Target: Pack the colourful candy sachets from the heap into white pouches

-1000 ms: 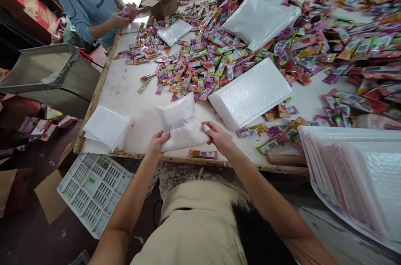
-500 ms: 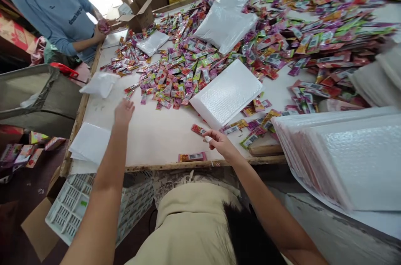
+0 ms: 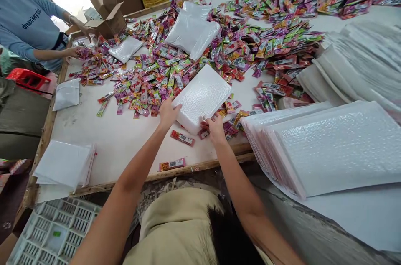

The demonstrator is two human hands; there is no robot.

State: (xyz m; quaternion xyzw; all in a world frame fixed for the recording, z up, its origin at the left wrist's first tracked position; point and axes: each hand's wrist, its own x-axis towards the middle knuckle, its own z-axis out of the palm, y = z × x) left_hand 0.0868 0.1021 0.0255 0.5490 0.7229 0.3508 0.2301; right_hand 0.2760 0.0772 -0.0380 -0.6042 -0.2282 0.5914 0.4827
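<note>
A white bubble mailer [image 3: 203,95] lies slanted at the near edge of a heap of colourful snack packets [image 3: 163,75]. My left hand [image 3: 169,113] grips its left corner, the fingers partly hidden behind the mailer. At the mailer's lower right end, my right hand [image 3: 215,128] pinches the edge. Just below the mailer a red packet [image 3: 182,138] rests on the white table [image 3: 125,148], and an orange and pink packet [image 3: 172,164] lies by the table's front edge.
Stacked bubble mailers [image 3: 338,148] stand at the right. Flat white mailers [image 3: 64,162] lie at the left front corner. A filled white bag [image 3: 192,29] rests on the heap. Across the left end, a person in blue [image 3: 31,22] handles packets near an open carton [image 3: 108,16].
My left hand has moved right onto the mailer. My right hand has left the red packet and taken the mailer's end. The view has shifted right.
</note>
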